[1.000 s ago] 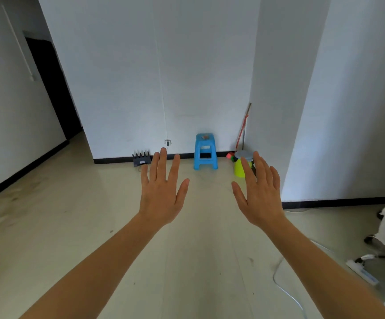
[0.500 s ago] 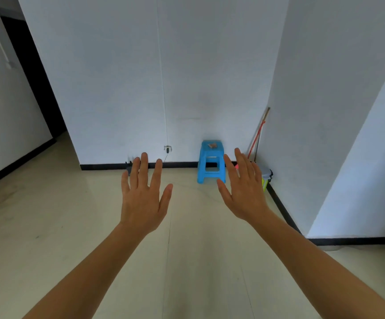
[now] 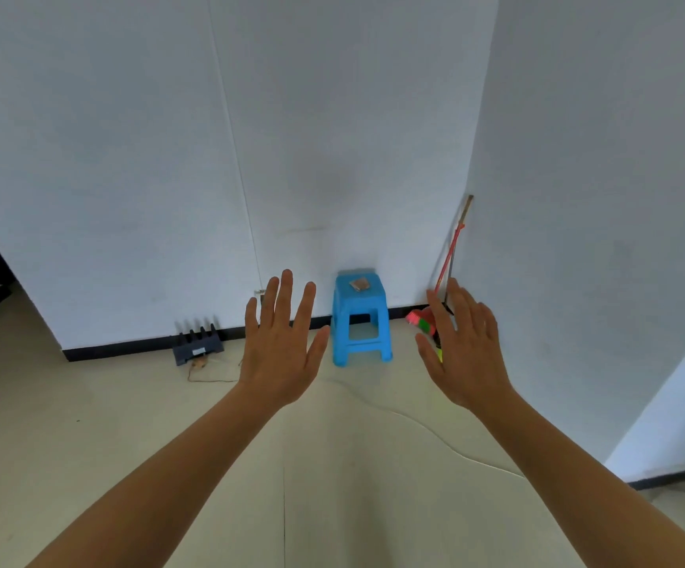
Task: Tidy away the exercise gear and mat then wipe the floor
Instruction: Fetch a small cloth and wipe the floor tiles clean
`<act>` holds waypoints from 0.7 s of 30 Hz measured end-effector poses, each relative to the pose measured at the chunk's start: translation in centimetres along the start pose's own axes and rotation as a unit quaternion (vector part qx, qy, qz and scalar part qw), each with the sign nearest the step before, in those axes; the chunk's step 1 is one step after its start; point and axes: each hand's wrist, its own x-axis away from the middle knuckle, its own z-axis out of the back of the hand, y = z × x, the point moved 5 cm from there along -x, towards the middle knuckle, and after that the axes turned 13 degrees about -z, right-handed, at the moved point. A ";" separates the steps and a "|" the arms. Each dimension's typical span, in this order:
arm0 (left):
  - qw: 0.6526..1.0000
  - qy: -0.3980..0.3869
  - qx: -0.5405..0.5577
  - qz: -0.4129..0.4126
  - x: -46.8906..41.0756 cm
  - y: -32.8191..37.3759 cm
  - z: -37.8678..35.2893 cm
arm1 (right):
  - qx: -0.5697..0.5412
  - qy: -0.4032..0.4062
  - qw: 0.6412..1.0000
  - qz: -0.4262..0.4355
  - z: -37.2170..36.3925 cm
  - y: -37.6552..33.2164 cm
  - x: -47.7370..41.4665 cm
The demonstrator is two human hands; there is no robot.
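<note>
Above the floor (image 3: 127, 424), the left hand (image 3: 281, 346) and right hand (image 3: 465, 350) are held out, each grip released (no mat or exercise gear is seen), so wiping is judged not yet begun.

Glossy blue plastic stool (image 3: 360, 317) on smooth pale floor (image 3: 86, 436), matt white wall (image 3: 127, 157)
</note>
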 end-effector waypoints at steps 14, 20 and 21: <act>0.989 -0.140 -0.023 0.032 -27.6 -17.6 -27.1 | 0.041 -0.142 0.989 -0.017 -28.1 4.1 -33.9; 0.989 -0.143 -0.008 0.039 -37.9 -27.1 -39.2 | 0.069 -0.149 0.986 0.006 -40.4 3.3 -47.5; 0.988 -0.148 -0.003 0.039 -39.8 -28.5 -41.3 | 0.071 -0.158 0.985 0.001 -42.5 3.2 -49.7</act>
